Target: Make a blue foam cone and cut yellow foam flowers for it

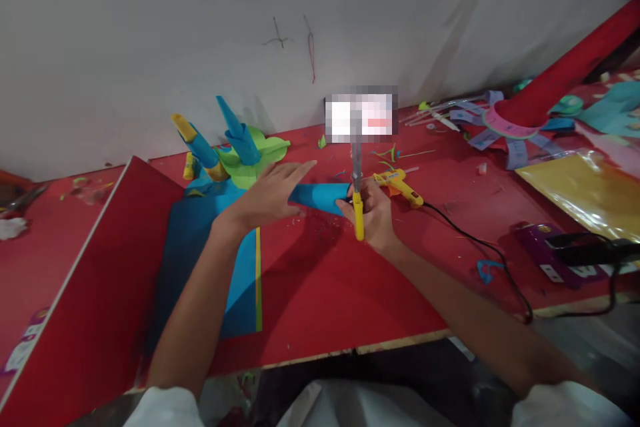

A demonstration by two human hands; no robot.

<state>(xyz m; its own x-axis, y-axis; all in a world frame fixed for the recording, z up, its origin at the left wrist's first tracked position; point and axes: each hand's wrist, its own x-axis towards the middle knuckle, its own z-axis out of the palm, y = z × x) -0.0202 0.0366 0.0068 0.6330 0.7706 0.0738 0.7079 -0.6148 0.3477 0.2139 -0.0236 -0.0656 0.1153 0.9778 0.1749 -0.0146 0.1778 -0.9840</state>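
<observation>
A rolled blue paper tube (323, 197) lies sideways between my two hands. My right hand (376, 212) is closed around yellow-handled scissors (358, 215), their long grey blades pointing up and away. The same hand's thumb and fingertips press on the tube's right end. At the tube's left end is my left hand (273, 195), with its fingers stretched out and spread; whether it touches the paper is unclear. Behind the left hand, another blue paper roll (243, 143) stands upright on green leaf-shaped paper (257, 167). Flat blue sheets (210, 247) lie beside my left forearm.
A yellow glue gun (400, 185) with a black cord lies right of my right hand. A red board (95, 287) leans up at left. A blue-and-yellow roll (200, 150), a pixelated screen (361, 117), a purple box (555, 250) and a gold sheet (583, 190) share the red table (320, 293).
</observation>
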